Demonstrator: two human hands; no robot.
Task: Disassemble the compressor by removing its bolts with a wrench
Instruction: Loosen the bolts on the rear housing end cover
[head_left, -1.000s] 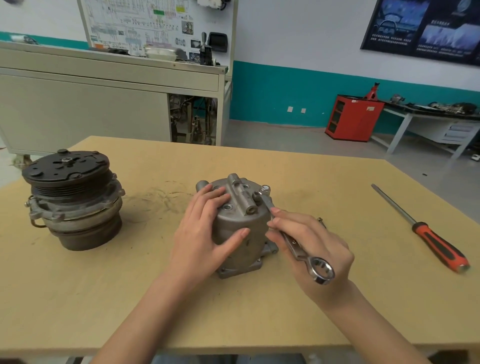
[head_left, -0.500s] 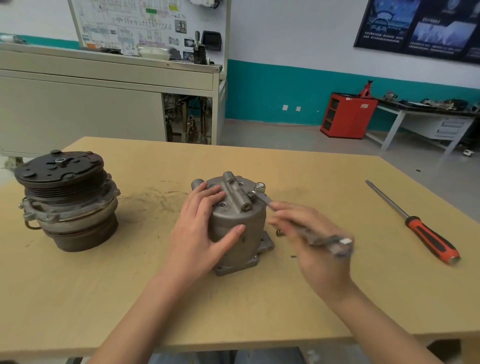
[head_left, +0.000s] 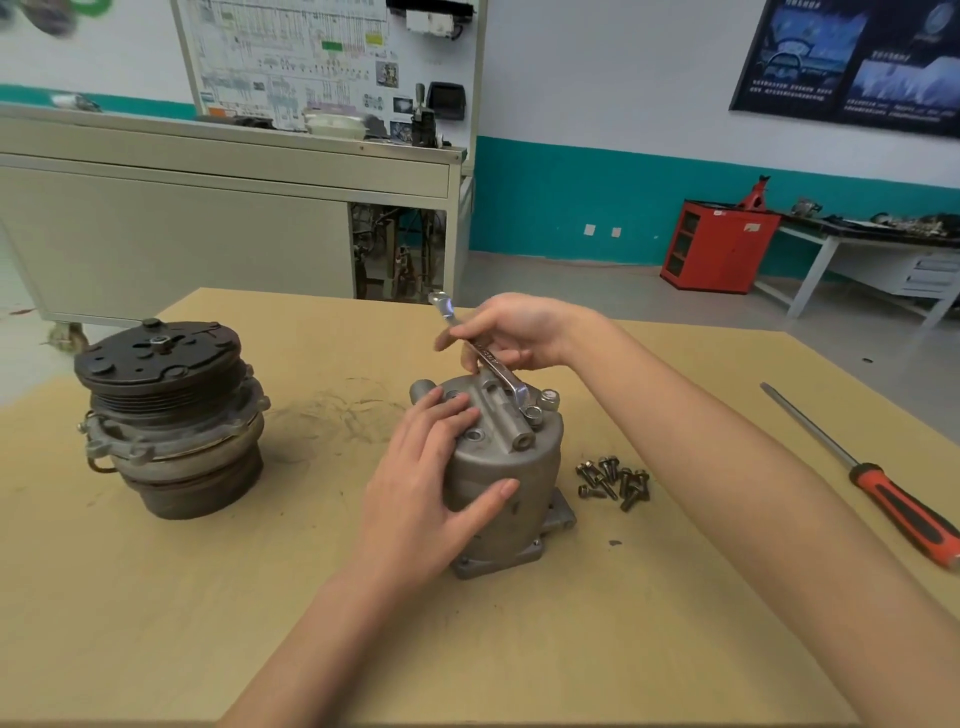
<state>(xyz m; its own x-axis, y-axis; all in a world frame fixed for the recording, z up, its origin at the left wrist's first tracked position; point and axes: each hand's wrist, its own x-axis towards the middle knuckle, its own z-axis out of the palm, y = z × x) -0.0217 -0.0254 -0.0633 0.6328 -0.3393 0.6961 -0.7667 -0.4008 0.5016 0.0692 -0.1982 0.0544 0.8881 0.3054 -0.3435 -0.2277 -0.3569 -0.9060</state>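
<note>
A grey metal compressor housing (head_left: 511, 480) stands upright in the middle of the wooden table (head_left: 208, 597). My left hand (head_left: 421, 493) rests on its left side, fingers spread over the top cover and thumb against the front wall. My right hand (head_left: 511, 332) reaches behind the housing and grips the shaft of a silver wrench (head_left: 483, 353). The wrench's near end sits on a bolt (head_left: 533, 414) at the top right of the cover, and its other end points up and away. A second bolt (head_left: 549, 399) stands raised beside it. Several loose bolts (head_left: 613, 480) lie to the housing's right.
A dark pulley and clutch unit (head_left: 166, 415) stands at the table's left. An orange-handled screwdriver (head_left: 872, 483) lies near the right edge. Beyond the table are a grey cabinet (head_left: 208, 218), a red cabinet (head_left: 719, 244) and a workbench (head_left: 883, 244).
My right hand swung the wrench handle from the near right of the housing round to its far side. The loose bolts it had covered are now in view. My left hand stayed on the housing.
</note>
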